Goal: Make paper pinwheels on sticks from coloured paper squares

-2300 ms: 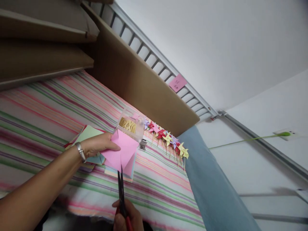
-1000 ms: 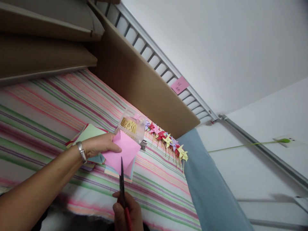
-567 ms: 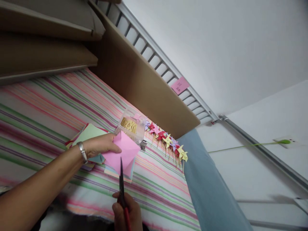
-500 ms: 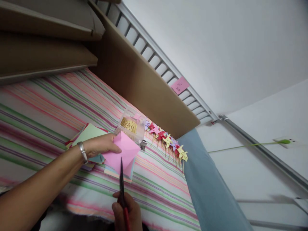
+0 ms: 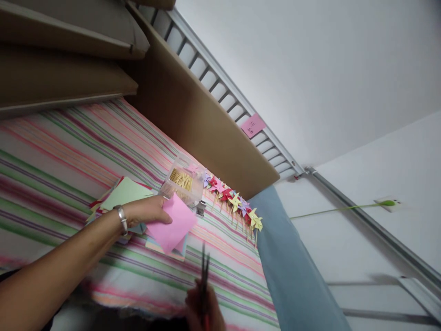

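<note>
While the right hand (image 5: 203,311), blurred at the bottom edge, grips the scissors (image 5: 204,269) point-up, apart from the pink sheet (image 5: 174,224), the left hand (image 5: 146,211) pinches that sheet over the paper stack (image 5: 126,193); beyond sit the toothpick box (image 5: 182,181) and pinwheels (image 5: 232,202).

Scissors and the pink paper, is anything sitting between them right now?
Nothing visible does. The scissors in the right hand point up, apart from the pink paper pinched by the left hand; only bare striped cloth shows in the gap.
</note>
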`<action>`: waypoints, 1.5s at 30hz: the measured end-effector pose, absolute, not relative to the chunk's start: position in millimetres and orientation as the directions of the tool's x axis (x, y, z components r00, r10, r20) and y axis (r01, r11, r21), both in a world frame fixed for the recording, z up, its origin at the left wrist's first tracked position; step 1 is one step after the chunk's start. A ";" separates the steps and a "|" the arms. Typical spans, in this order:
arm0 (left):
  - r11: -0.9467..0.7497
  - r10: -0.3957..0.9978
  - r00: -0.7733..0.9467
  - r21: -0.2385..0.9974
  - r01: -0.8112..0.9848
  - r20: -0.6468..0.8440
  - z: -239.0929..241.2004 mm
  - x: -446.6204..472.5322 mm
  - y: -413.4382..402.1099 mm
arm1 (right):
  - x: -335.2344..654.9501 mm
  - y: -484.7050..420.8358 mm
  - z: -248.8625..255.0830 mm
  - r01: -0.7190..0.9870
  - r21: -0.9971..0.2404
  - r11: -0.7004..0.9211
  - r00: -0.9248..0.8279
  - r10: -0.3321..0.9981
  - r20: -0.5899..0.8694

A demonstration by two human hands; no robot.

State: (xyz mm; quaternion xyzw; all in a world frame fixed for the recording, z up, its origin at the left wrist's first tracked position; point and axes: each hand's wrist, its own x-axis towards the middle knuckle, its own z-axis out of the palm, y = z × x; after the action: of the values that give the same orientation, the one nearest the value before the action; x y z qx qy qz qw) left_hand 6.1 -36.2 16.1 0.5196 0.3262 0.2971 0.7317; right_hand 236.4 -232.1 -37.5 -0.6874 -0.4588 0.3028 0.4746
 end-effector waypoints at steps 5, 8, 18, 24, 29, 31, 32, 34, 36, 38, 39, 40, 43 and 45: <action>0.185 0.692 0.708 0.983 0.009 -0.137 0.9 26.6 -47.4 | 237.3 -181.6 16.4 0.300 -0.954 -0.012 0.379 0.919 0.107; 0.117 0.621 0.777 0.993 0.034 -0.100 -2.8 32.7 -52.5 | 226.2 -156.9 33.2 0.296 -0.953 -0.065 0.199 0.980 -0.005; 0.273 0.659 0.742 0.959 -0.083 -0.124 12.2 16.6 -37.6 | 197.6 -126.9 42.6 0.213 -0.977 0.012 0.210 0.976 0.058; 0.429 0.792 0.610 0.732 -0.530 -0.022 17.4 25.3 -34.9 | 178.7 -98.3 37.4 0.100 -0.972 0.213 0.396 0.888 0.236; 0.403 0.876 0.461 0.738 -0.541 -0.139 4.4 52.8 -34.0 | 178.7 -77.5 6.8 0.098 -0.974 0.206 0.400 0.888 0.228; 0.384 0.901 0.394 0.763 -0.520 -0.184 1.4 55.2 -29.6 | 181.5 -74.4 -3.2 0.109 -0.976 0.191 0.392 0.893 0.219; 0.369 0.910 0.365 0.780 -0.505 -0.195 0.9 53.6 -26.2 | 183.8 -73.9 -7.2 0.113 -0.978 0.175 0.384 0.900 0.205; 0.328 0.931 0.308 0.824 -0.461 -0.198 2.1 45.7 -17.8 | 189.8 -74.5 -13.3 0.122 -0.985 0.124 0.331 0.930 0.158; 0.289 0.948 0.246 0.869 -0.401 -0.202 5.7 34.4 -9.2 | 197.0 -77.3 -16.3 0.159 -0.983 0.090 0.251 0.960 0.128; 0.265 0.959 0.189 0.902 -0.342 -0.210 10.5 23.5 -2.7 | 204.0 -82.0 -16.7 0.232 -0.968 0.098 0.171 0.975 0.139; 0.260 0.962 0.171 0.911 -0.320 -0.215 12.8 19.1 -0.7 | 207.1 -84.6 -16.2 0.260 -0.961 0.097 0.121 0.984 0.132; 0.261 0.962 0.166 0.916 -0.304 -0.219 15.0 15.5 0.3 | 209.7 -87.4 -15.6 0.273 -0.958 0.084 0.064 0.992 0.106; 0.296 0.949 0.196 0.906 -0.302 -0.245 19.5 8.7 -1.0 | 214.3 -95.0 -15.1 0.251 -0.968 -0.023 -0.125 0.991 -0.056; 0.332 0.938 0.216 0.886 -0.325 -0.272 20.8 5.7 -2.9 | 214.5 -99.6 -16.3 0.232 -0.970 -0.068 -0.153 0.983 -0.105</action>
State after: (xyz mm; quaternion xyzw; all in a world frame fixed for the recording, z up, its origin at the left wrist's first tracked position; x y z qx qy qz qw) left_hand 5.7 -2.9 20.8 0.3564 0.4300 0.4550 0.6936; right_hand 214.5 -99.6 -16.3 -0.5321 -0.5707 0.5009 0.3745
